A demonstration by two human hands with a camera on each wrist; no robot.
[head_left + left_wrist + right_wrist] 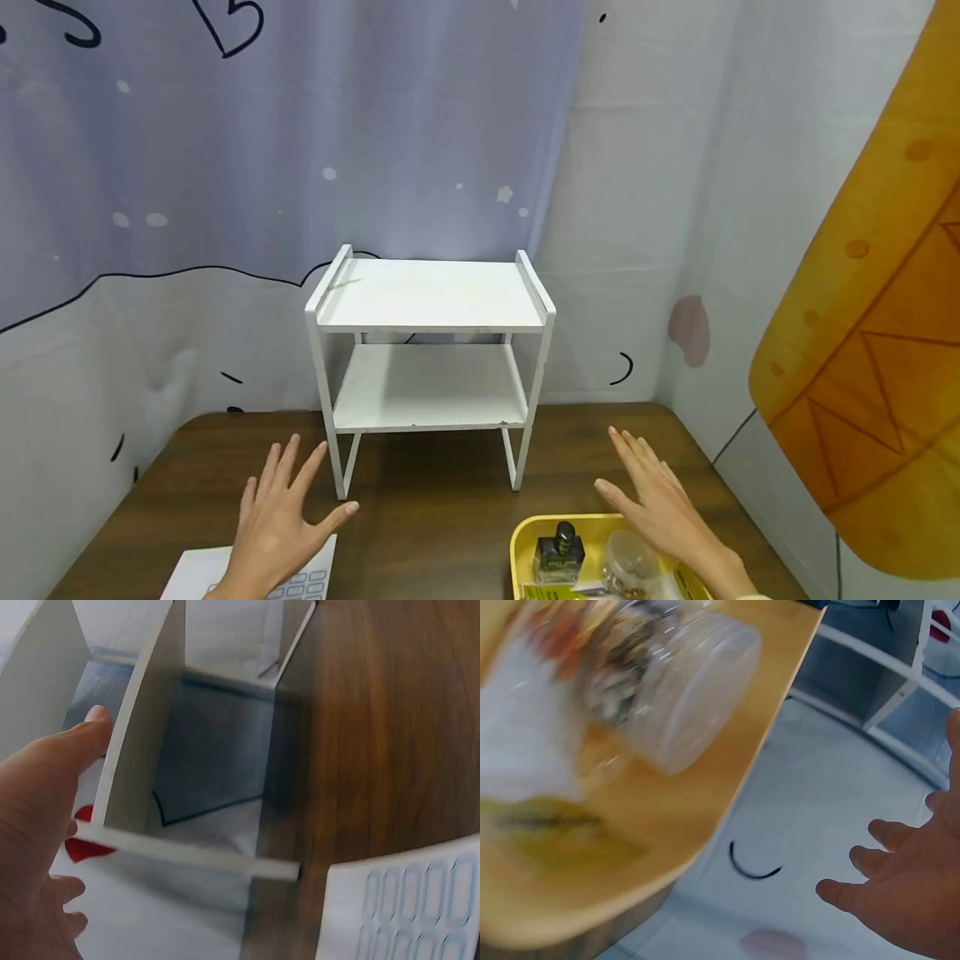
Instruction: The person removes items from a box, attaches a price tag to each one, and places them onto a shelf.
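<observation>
My left hand [279, 515] is held out with fingers spread, above a white sheet with blue-outlined shapes [303, 575]. Nothing is in it. Over the right edge of a yellow tray [525, 533], my right hand [663, 508] reaches forward, fingers extended and holding nothing. In the tray are a dark-capped glass bottle [558, 557], a clear round jar [628, 560] with small bits inside, and yellow-green packets [551, 592]. A white two-tier shelf [431, 383] stands upright beyond both hands. The left wrist view shows the left thumb [94, 735] overlapping the shelf's boards.
The brown wooden table [442, 508] carries the shelf, sheet and tray. Behind it hangs a printed curtain [420, 125] in lilac and white. A large orange printed shape [870, 375] covers the right side. The table's back edge runs just behind the shelf.
</observation>
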